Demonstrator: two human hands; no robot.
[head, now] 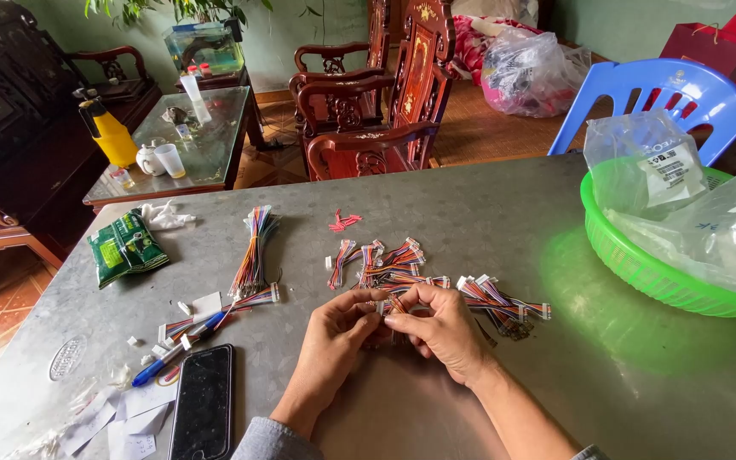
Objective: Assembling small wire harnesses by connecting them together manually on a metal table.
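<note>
Grey metal table point(555, 221) spreading under us. Green plastic basket point(641, 264) sitting at 3 o'clock, clear bags inside. Black phone point(204, 400) lying at 8 o'clock, blue pen point(163, 362) just beside it. Loose wire harnesses point(389, 260) piling at 12 o'clock of hands. We are holding one small wire harness point(395, 302) between both hands at centre. Left hand point(334, 336) pinching it with thumb and forefinger; right hand point(445, 328) pinching same piece, fingertips pressed together. We judge: keeping grip close to white connector, wires flat, not twisting.
</note>
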